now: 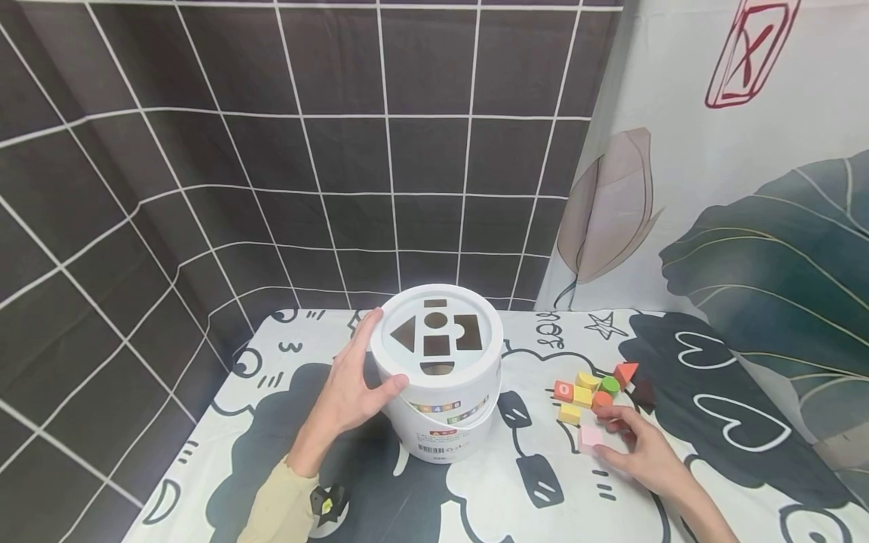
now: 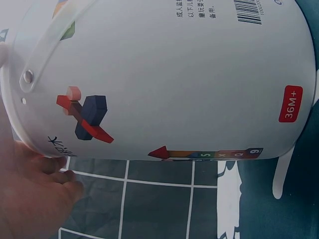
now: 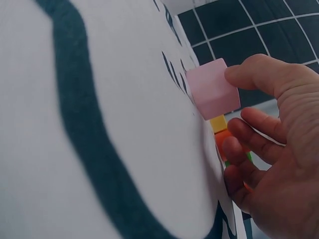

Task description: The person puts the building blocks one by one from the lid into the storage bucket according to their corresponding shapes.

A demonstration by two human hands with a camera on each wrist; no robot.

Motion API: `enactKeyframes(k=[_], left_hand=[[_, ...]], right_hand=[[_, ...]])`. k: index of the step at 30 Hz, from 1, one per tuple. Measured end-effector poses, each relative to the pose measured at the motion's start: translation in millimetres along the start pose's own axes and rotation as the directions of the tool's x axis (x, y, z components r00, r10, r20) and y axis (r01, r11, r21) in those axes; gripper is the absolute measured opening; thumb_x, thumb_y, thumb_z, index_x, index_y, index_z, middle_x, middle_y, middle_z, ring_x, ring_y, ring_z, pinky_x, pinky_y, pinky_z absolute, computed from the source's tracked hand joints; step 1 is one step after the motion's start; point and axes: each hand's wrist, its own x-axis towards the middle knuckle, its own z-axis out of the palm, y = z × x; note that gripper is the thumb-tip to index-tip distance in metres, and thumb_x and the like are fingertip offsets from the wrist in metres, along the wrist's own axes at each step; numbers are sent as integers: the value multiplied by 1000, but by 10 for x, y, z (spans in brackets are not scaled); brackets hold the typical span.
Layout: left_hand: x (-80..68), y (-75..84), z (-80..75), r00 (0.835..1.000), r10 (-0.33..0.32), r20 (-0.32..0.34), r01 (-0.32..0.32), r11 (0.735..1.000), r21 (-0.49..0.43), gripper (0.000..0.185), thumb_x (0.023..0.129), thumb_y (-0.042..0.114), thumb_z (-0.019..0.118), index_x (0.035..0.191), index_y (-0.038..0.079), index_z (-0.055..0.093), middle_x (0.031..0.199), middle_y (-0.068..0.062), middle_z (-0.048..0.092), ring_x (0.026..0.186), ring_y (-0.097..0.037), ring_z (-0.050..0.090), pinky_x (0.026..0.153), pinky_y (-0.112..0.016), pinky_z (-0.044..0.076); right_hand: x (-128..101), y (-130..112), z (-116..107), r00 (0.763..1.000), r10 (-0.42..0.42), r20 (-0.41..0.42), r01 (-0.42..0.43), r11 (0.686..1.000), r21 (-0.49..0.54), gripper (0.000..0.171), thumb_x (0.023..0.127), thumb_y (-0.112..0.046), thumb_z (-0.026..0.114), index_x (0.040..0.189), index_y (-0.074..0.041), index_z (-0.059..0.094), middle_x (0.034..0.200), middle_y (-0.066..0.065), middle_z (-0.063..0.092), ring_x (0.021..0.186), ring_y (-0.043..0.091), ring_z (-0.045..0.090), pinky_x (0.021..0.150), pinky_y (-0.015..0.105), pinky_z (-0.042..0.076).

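Observation:
My left hand (image 1: 353, 388) grips the lid of a white bucket (image 1: 441, 430) at its left side, thumb on the front of the rim, fingers spread toward the back. The lid (image 1: 407, 366) has cut-out holes of several shapes, and the bucket stands upright. To the right, my right hand (image 1: 641, 449) is at a pink cube (image 3: 213, 89) on the cloth. Its thumb touches the cube's edge in the right wrist view, while the other fingers are loosely bent beside it, apart from the cube.
Just beyond the right hand lie several small blocks: an orange block with a 0 (image 1: 563, 390), yellow blocks (image 1: 569, 413), a green block (image 1: 609, 385) and a red triangular block (image 1: 625, 372). A black-and-white patterned cloth (image 1: 502, 498) covers the table. Dark gridded fabric (image 1: 326, 151) hangs behind.

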Motion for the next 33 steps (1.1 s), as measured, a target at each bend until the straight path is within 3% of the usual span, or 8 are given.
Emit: enactKeyframes(k=[6, 13, 17, 24, 33], left_hand=[[12, 0, -2, 1000, 8, -1, -8, 1000, -2, 99, 85, 69, 59, 154, 3, 32, 158, -15, 35, 142, -37, 35, 108, -63, 31], [24, 4, -5, 1000, 8, -1, -8, 1000, -2, 99, 85, 68, 60, 154, 4, 32, 158, -15, 35, 141, -37, 36, 108, -63, 31], [21, 2, -2, 1000, 12, -3, -12, 1000, -4, 100, 85, 71, 58, 154, 4, 33, 157, -16, 36, 141, -37, 37, 108, -63, 32], [20, 4, -1, 1000, 18, -8, -18, 1000, -5, 100, 85, 72, 56, 154, 3, 33, 157, -16, 36, 140, -38, 38, 107, -63, 33], [12, 0, 1, 1000, 15, -2, -15, 1000, -2, 99, 85, 69, 59, 154, 3, 33, 157, -16, 36, 140, -37, 38, 108, -62, 32]], right_hand=[[20, 4, 4, 1000, 3, 20, -3, 1000, -4, 60, 74, -7, 86, 126, 1, 58, 117, 10, 64, 100, 23, 55, 101, 45, 45], [39, 1, 0, 999, 6, 31, -6, 1000, -10, 54, 73, -5, 85, 121, 0, 61, 115, 9, 63, 99, 23, 55, 100, 48, 45], [44, -5, -2, 999, 19, 37, -18, 999, -29, 50, 73, -6, 85, 118, -2, 63, 110, 5, 63, 96, 22, 54, 98, 45, 48], [34, -8, 5, 999, 37, 36, -37, 999, 2, 42, 74, -4, 84, 112, -5, 66, 106, 4, 63, 93, 18, 56, 87, 14, 47], [11, -19, 9, 999, 30, 26, -29, 999, -13, 36, 76, -8, 83, 108, -6, 67, 101, 2, 63, 91, 16, 57, 85, 12, 46]])
